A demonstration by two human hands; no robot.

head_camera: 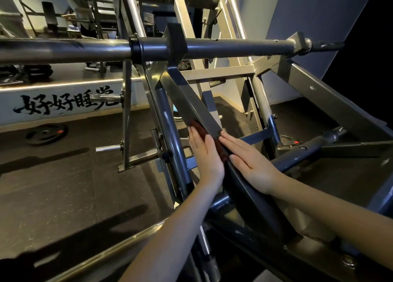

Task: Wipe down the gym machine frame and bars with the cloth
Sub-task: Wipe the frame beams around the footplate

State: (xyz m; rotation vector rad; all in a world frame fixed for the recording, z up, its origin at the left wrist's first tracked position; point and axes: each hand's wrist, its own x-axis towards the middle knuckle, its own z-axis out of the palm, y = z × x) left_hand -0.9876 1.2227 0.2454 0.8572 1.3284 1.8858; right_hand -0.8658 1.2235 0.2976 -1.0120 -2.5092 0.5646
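A dark red cloth point(221, 151) is pressed against the slanted square bar point(191, 103) of the gym machine frame point(319, 94), just below the centre of view toward 6 o'clock. It is sandwiched between the left hand point(205, 154) and the right hand point(251, 165), both sets of fingers being held straight and flat, released rather than clenched. A weight plate point(45, 134) is seen lying on the floor point(63, 175) at 9 o'clock.

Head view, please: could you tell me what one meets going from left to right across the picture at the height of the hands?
weight plate on the floor → chrome peg → left hand → dark red cloth → right hand → dark round tube
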